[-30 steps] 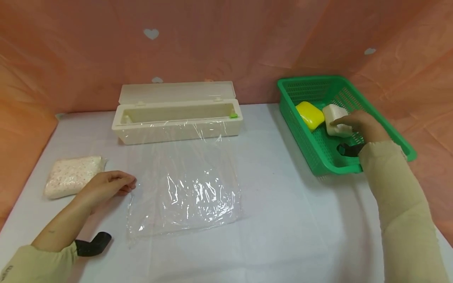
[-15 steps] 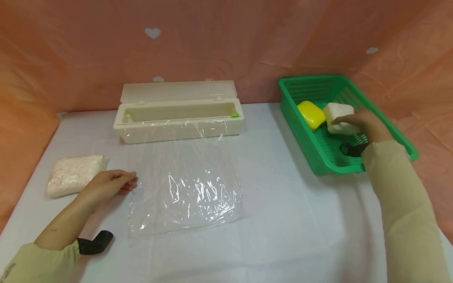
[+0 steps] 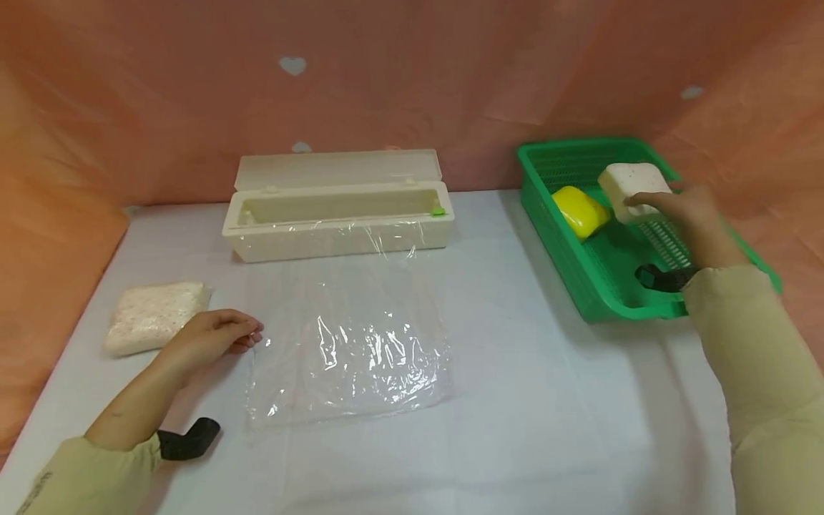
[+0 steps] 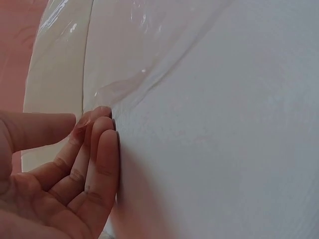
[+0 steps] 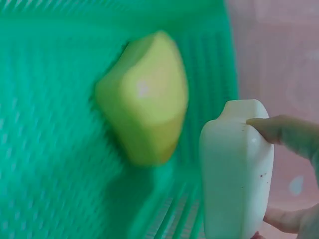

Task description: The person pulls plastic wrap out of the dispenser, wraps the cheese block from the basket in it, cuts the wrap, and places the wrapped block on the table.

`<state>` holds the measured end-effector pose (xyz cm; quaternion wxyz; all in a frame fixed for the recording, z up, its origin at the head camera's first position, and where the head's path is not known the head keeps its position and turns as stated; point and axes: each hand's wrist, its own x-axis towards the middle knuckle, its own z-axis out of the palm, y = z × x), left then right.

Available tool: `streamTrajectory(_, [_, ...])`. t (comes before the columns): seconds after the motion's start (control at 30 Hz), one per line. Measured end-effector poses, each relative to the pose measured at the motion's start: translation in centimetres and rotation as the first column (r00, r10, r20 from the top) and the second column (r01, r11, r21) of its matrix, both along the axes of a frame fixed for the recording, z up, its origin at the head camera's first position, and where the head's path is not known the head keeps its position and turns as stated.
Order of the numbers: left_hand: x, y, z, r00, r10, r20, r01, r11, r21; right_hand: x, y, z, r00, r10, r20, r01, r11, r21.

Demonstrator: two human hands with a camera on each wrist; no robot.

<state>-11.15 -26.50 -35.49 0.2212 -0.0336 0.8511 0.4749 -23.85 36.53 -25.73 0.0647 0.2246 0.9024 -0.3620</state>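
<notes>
My right hand (image 3: 702, 222) grips a white, rounded block with small dark specks (image 3: 634, 187), thumb on one side. The block (image 5: 232, 174) is held above the green basket (image 3: 573, 272), beside a yellow block (image 3: 579, 212) lying inside it. My left hand (image 3: 215, 336) pinches the left edge of a sheet of clear cling film (image 3: 347, 357) between thumb and fingertips; in the left wrist view the film's corner (image 4: 119, 89) runs to those fingers (image 4: 102, 154). The film stretches over the front of a long cream dispenser box (image 3: 341, 239), whose lid (image 3: 341, 168) stands raised.
A pale, speckled block wrapped in film (image 3: 157, 317) lies on the white tablecloth (image 3: 515, 429), left of the film and behind my left hand. A small green slider (image 3: 438, 211) sits at the box's right end. An orange cloth backdrop (image 3: 412, 86) rises behind everything.
My right hand has lifted the white block up from the basket's floor, and the yellow block has shifted slightly. The left hand keeps its place at the film's edge. The view has drifted a little.
</notes>
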Motion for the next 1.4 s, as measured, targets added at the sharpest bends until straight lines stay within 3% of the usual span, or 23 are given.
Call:
streamTrajectory(0.1, [-0.1,-0.1,0.1,1.000,-0.001,-0.003,0.001,1.000,-0.006,0.0,-1.3,0.8,1.000,0.019,-0.016,-0.019,1.000,-0.019])
streamTrajectory(0.33, [0.1,-0.3,0.6,1.000,0.003,0.017,-0.001,0.997,-0.077,-0.5,-4.7,1.8,0.985,0.153,-0.084,-0.150,0.988,0.036])
streamTrajectory(0.43, [0.2,-0.3,0.7,1.000,-0.003,0.018,0.005,0.995,-0.095,-0.5,-5.9,1.7,0.978,0.170,-0.122,-0.164,0.985,0.056])
streamTrajectory(0.57, [0.1,-0.2,0.6,1.000,-0.004,0.008,0.005,0.996,-0.089,-0.4,-7.5,2.2,0.975,0.154,-0.160,-0.155,0.988,0.002])
streamTrajectory(0.73, [0.2,-0.1,0.4,1.000,-0.001,-0.020,0.000,0.998,-0.058,0.4,-10.3,2.7,0.955,0.210,-0.209,-0.218,0.976,-0.019])
streamTrajectory(0.83, [0.1,-0.1,0.3,0.999,0.002,-0.033,-0.004,0.998,-0.058,1.0,-11.9,2.6,0.926,0.273,-0.259,-0.277,0.961,0.024])
streamTrajectory(1.03, [0.2,0.1,0.4,1.000,0.011,-0.028,-0.014,0.994,-0.104,2.2,-14.7,1.9,0.839,0.403,-0.366,-0.387,0.914,0.120])
streamTrajectory(1.23, [0.3,0.0,0.5,0.999,0.004,-0.037,-0.009,0.991,-0.133,3.0,-17.1,1.3,0.794,0.469,-0.387,-0.455,0.880,0.132])
streamTrajectory(1.4, [0.3,0.0,0.7,0.998,-0.012,-0.053,0.004,0.988,-0.153,3.7,-19.5,0.3,0.736,0.546,-0.400,-0.533,0.832,0.154])
